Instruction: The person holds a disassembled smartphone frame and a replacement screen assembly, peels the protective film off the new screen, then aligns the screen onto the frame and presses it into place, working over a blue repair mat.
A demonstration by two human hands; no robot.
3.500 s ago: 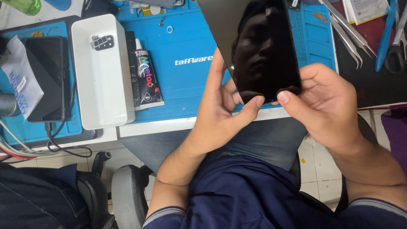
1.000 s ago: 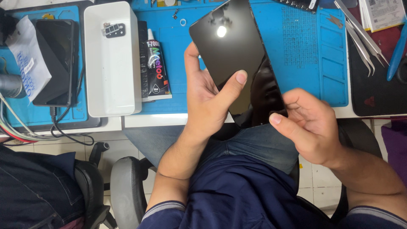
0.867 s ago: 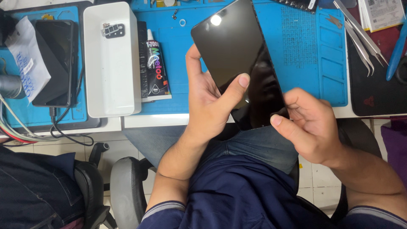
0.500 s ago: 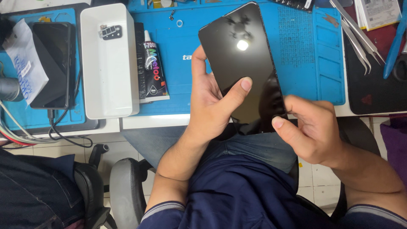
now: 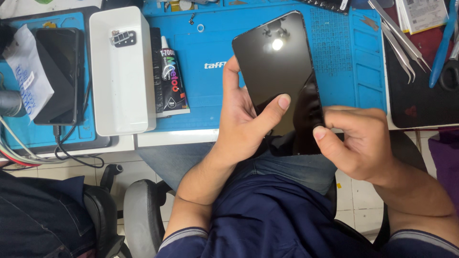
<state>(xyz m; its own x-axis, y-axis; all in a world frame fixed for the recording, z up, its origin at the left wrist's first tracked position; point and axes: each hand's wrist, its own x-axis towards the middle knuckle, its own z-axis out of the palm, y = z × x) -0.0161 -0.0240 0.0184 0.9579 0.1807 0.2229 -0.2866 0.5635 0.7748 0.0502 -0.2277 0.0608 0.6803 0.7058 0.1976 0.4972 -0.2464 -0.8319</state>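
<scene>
The left hand (image 5: 244, 124) is holding a black phone (image 5: 282, 81) from its left side, with the thumb pressing on the dark glass and the fingers curling around behind it. The phone is tilting a little, its top end pointing away over the blue mat (image 5: 210, 91) and its bottom end hanging past the edge of the table (image 5: 172, 137), above the person's lap. A bright dot of light is shining on the glass. The right hand (image 5: 358, 141) is pinching the lower right edge of the phone between the thumb and the bent fingers, so both hands are closing on the same phone. To the left of the phone, a black glue tube (image 5: 172, 81) is lying flat on the mat. Just beside the tube, a white tray (image 5: 122, 105) is sitting with a small dark camera part (image 5: 124, 38) inside it. Farther left, another dark phone (image 5: 57, 71) is lying under a white paper slip (image 5: 26, 76), with cables (image 5: 28, 153) trailing off below it. At the far right, metal tweezers (image 5: 399, 40) are resting on a dark mat (image 5: 425, 105). A grey chair arm (image 5: 143, 210) is showing below the table.
</scene>
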